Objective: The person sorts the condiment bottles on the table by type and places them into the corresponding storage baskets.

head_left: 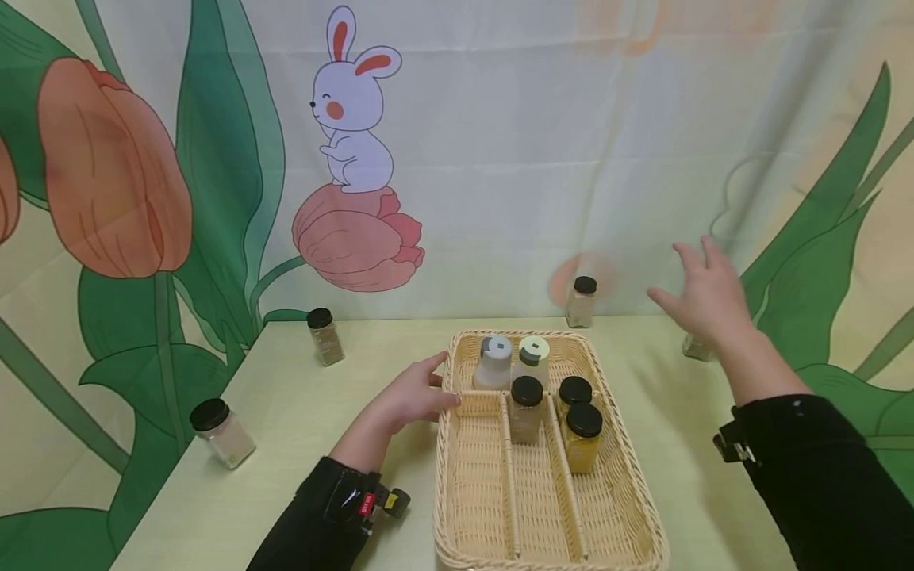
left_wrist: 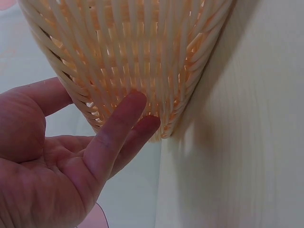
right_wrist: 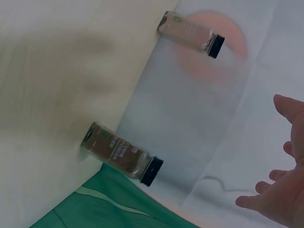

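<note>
A divided wicker basket (head_left: 474,476) sits at the middle front of the table. My left hand (head_left: 407,394) holds its left rim, thumb over the edge; in the left wrist view the fingers (left_wrist: 116,126) lie along the woven outer wall. My right hand (head_left: 707,301) is raised at the right, fingers spread and holding nothing. Below it, partly hidden in the head view, stands a black-capped spice jar (right_wrist: 118,149) with brown contents. Another spice jar (head_left: 581,303) stands near the back edge. Inside the basket are two pale-topped shakers (head_left: 494,363) and three black-capped jars (head_left: 526,412).
On the left side of the table (head_left: 300,468) stand two more black-capped jars, one toward the back (head_left: 326,337) and one near the left edge (head_left: 224,434). A printed curtain (head_left: 485,198) with tulips and a rabbit hangs directly behind the table.
</note>
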`<state>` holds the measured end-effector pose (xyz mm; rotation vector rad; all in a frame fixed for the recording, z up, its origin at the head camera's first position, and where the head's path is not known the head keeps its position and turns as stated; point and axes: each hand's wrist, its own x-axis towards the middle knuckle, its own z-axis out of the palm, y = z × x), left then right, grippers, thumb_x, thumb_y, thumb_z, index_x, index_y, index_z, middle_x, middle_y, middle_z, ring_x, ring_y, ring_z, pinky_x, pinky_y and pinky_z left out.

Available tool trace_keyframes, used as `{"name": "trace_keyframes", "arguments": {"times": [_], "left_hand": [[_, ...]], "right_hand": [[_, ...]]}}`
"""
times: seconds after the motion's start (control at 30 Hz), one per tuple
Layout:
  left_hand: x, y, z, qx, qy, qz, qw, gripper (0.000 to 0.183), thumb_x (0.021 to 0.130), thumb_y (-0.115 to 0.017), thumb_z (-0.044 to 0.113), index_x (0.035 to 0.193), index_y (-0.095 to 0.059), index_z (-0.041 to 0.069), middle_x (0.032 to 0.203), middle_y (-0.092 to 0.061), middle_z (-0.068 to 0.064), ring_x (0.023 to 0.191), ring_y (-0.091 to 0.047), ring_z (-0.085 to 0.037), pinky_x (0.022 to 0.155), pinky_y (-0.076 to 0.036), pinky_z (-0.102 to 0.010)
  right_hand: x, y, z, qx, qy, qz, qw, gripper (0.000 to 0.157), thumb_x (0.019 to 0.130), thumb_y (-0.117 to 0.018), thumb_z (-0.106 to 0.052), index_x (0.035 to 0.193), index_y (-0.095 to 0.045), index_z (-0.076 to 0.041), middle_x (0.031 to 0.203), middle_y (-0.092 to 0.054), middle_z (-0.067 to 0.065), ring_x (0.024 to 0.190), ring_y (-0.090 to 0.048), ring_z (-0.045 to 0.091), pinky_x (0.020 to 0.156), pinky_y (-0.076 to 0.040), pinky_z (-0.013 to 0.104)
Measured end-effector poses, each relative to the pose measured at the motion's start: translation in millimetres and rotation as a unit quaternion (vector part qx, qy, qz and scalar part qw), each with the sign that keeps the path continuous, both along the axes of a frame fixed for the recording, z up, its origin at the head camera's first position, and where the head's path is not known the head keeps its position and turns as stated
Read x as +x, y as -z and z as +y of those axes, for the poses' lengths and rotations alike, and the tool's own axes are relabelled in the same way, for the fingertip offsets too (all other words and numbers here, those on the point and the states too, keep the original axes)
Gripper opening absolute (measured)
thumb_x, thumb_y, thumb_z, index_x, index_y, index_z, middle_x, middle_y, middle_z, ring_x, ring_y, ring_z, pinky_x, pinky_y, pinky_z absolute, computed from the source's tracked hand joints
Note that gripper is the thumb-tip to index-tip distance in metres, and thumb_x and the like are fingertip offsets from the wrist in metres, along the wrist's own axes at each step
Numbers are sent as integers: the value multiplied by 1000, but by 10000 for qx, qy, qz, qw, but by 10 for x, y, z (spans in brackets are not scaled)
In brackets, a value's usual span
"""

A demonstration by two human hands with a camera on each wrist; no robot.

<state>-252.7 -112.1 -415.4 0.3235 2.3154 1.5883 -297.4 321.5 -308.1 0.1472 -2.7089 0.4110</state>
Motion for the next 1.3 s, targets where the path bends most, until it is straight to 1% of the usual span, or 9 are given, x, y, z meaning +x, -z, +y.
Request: {"name": "trace_keyframes", "arguments": {"times": [0.17, 0.27, 0.5, 0.7, 0.8, 0.9, 0.97, 1.13, 1.3], "left_hand": [[-9, 1, -4, 59, 2, -21, 10000, 89, 81, -71, 8, 153, -19, 11, 122, -51, -28, 79, -66, -25, 64, -59, -36], [-12, 3, -6, 91, 6, -29, 10000, 89, 80, -71, 7, 153, -19, 11, 122, -51, -29, 79, -66, -26, 64, -59, -36], [5, -10, -7, 87, -4, -76, 9999, 89, 81, -71, 7, 153, -19, 11, 122, -51, -28, 78, -66, -25, 64, -59, -36], [-1, 6, -16, 86, -11, -66, 9999, 90, 80, -72, 8, 153, -20, 12, 123, -50, -28, 78, -66, -25, 64, -59, -36], [-4, 19, -24, 64, -24, -51, 10000, 89, 80, -72, 9, 153, -20, 12, 123, -50, -28, 78, -66, -24, 64, -59, -36], [-8, 32, -30, 37, -42, -40, 10000, 89, 80, -72, 9, 153, -21, 13, 123, -51, -27, 78, -66, -24, 64, -59, -36], [-10, 39, -29, 37, -30, -55, 10000, 89, 80, -73, 9, 153, -21, 13, 123, -51, -28, 78, -66, -24, 64, -59, -36], [4, 12, -14, 50, 9, -66, 10000, 90, 81, -73, 10, 153, -20, 13, 124, -50, -28, 79, -66, -24, 65, -59, -36], [-5, 3, -8, 13, -8, -10, 10000, 89, 81, -73, 10, 153, -21, 12, 123, -51, -28, 79, -66, -24, 65, -59, -36]], "right_hand": [[-21, 72, 133, -14, 166, -104, 9998, 85, 91, -58, -47, 152, -15, -5, 153, 10, 26, 134, 3, 49, 99, -15, 75], [-23, 121, 208, -109, 232, -178, 9995, 85, 91, -58, -46, 152, -15, -5, 153, 11, 25, 134, 5, 51, 98, -13, 76], [-3, 265, 377, -147, 300, -363, 9988, 88, 91, -57, -46, 152, -11, -2, 150, 12, 31, 132, 6, 53, 99, -8, 77], [-9, 429, 467, -12, 437, -830, 9956, 97, 89, -57, -54, 153, -3, -5, 149, 14, 33, 131, 13, 52, 96, -5, 79], [-29, 502, 489, 35, 499, -943, 9943, 98, 88, -56, -58, 153, -3, -6, 149, 12, 34, 131, 13, 52, 95, -5, 80], [-45, 578, 516, 40, 516, -997, 9937, 100, 87, -56, -60, 153, -3, -7, 149, 11, 33, 131, 11, 52, 94, -6, 81], [-45, 628, 540, 31, 508, -1038, 9933, 100, 87, -56, -59, 153, -4, -5, 149, 10, 34, 131, 9, 53, 92, -6, 82], [-37, 730, 582, 94, 499, -1122, 9924, 100, 86, -58, -58, 150, -10, 3, 148, 3, 37, 130, 6, 56, 89, -8, 84], [-23, 783, 587, 87, 510, -1274, 9905, 99, 87, -61, -52, 148, -11, 7, 147, 0, 37, 129, 5, 57, 88, -9, 84]]}}
